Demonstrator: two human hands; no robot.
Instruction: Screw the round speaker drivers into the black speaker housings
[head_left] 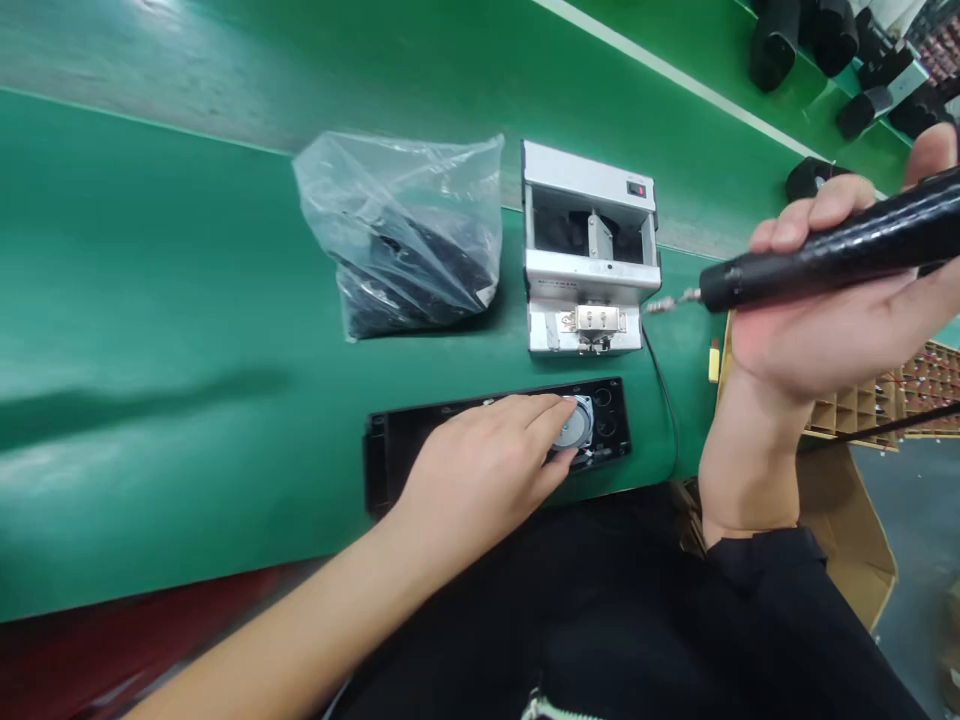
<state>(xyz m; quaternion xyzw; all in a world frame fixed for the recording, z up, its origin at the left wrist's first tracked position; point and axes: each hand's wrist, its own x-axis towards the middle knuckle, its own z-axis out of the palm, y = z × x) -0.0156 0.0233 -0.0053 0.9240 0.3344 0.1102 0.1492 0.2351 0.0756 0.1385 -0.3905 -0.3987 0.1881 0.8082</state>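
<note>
Two hands at work: the left hand (480,465), fingers loosely spread, presses a round speaker (576,424) into a black housing (390,440) beneath it; the right hand (817,300) grips an electric screwdriver (817,258), raised well apart to the right.

Bare green mat (150,300) left; plastic bag (405,235) and screw feeder (589,265) block behind.

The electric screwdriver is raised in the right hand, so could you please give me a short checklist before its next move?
1. Right hand grips the electric screwdriver: ok.
2. Bit points toward the screw feeder: ok.
3. Screw on the bit: cannot tell.
4. Left hand steadies the round speaker in the black housing: ok.
5. Speaker seated flat: cannot tell.
</note>
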